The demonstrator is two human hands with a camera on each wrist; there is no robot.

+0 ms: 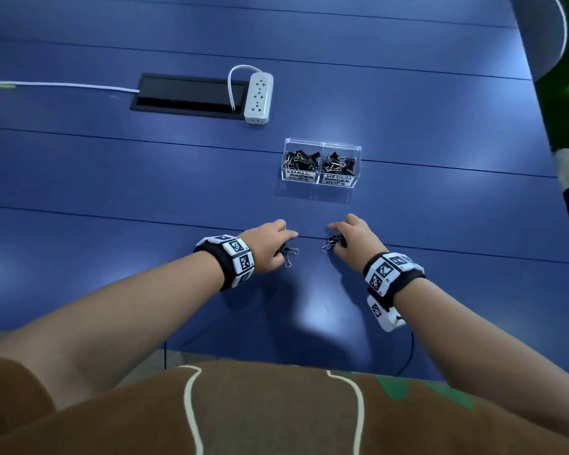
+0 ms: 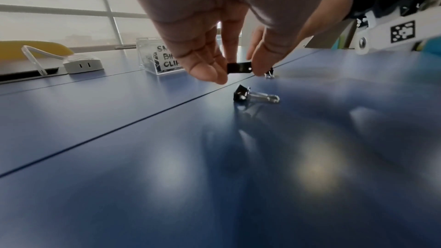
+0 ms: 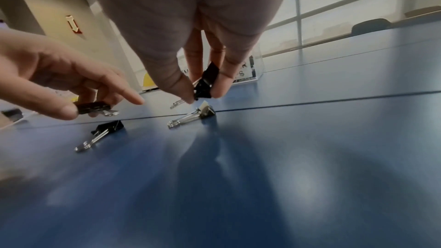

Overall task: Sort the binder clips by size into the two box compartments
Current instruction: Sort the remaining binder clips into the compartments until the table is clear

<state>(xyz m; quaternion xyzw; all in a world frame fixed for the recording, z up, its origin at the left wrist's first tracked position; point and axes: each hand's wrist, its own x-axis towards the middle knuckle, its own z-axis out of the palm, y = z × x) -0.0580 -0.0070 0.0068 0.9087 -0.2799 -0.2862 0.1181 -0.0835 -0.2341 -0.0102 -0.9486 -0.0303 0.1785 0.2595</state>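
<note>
A small black metal binder clip [image 2: 239,67] was pinched between the thumb and fingertips of the left hand [image 1: 266,245], just above the blue table [image 1: 112,178]. A second black binder clip [image 3: 205,82] was clamped between the thumb and fingers of the right hand [image 1: 355,238]. Two loose black clips with silver wire handles [image 3: 105,131] [image 3: 193,117] lay on the table under the hands. Beyond them stood the clear plastic two-compartment box [image 1: 321,183], clips heaped in both its "small" and "medium" sides. Farther off lay a white power strip [image 1: 259,97] beside a black cable hatch [image 1: 188,95].
</note>
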